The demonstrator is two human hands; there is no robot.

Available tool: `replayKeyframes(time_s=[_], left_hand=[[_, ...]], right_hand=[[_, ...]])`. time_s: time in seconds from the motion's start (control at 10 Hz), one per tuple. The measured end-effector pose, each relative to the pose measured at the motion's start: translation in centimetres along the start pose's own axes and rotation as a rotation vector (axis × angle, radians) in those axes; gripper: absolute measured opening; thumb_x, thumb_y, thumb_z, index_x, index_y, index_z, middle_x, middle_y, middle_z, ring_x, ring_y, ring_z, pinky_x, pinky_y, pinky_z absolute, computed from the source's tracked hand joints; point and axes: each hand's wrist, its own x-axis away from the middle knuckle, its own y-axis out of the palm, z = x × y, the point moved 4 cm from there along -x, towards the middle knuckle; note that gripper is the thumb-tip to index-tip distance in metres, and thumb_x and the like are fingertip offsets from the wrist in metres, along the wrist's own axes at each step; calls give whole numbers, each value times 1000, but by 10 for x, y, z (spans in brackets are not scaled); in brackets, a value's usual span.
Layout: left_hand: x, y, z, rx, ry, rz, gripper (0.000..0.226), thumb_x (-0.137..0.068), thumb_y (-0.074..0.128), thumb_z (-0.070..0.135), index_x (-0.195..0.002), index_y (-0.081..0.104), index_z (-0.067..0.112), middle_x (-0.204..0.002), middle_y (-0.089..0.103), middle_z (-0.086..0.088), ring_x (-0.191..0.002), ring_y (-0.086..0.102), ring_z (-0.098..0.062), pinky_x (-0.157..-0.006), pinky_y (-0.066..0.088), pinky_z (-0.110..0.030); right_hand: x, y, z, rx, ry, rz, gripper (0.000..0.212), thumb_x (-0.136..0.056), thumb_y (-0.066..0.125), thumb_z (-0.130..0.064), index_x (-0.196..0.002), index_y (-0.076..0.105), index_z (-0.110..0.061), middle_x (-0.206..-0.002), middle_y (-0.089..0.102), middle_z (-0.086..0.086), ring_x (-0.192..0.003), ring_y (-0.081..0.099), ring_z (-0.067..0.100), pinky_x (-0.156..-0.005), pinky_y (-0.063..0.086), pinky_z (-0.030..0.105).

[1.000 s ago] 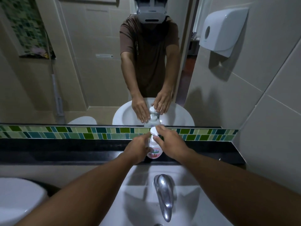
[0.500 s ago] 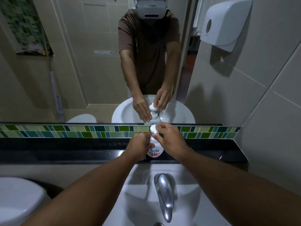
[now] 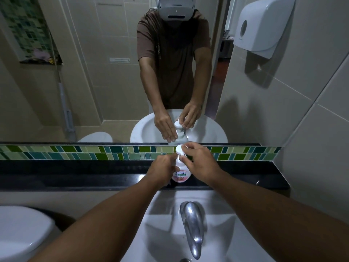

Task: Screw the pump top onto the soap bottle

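Note:
A white soap bottle (image 3: pixel 180 174) with a pink and green label stands upright on the black ledge (image 3: pixel 94 174) behind the sink. My left hand (image 3: pixel 163 170) wraps its left side and holds it steady. The white pump top (image 3: pixel 179 149) sits on the bottle's neck. My right hand (image 3: pixel 198 159) pinches the pump top from the right, thumb and fingers around its collar. The mirror above shows both hands on the bottle from the far side.
A chrome tap (image 3: pixel 192 224) juts over the white sink (image 3: pixel 164 214) just below my arms. A white toilet lid (image 3: pixel 20 233) is at the lower left. A paper towel dispenser (image 3: pixel 262 25) hangs on the right wall. Green mosaic tiles (image 3: pixel 75 152) run behind the ledge.
My right hand has turned a little around the pump top, its fingers shifting on the collar. The left hand keeps its hold on the bottle, which stays in place.

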Motion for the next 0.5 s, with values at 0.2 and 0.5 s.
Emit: replayKeyframes(time_s=[0.2,0.5], left_hand=[[0,1,0,-29,3,-20,27,-93,76,13,-119,70,11,-102,77,-19,-93,69,-40,-71,48,-39],[4,-15,0,-69,37,-9,47,-95,72,24,-139,55,24,-113,76,-12,-98,70,-34,-80,60,-48]], right_hand=[[1,-1,2,7,-11,-32,40,-95,69,-21,-133,66,-9,-137,63,10,-122,61,28,-104,48,40],[9,-18,-4,25,92,-69,72,-97,66,-30,-158,32,-14,-160,41,5,-146,36,23,-118,35,40]])
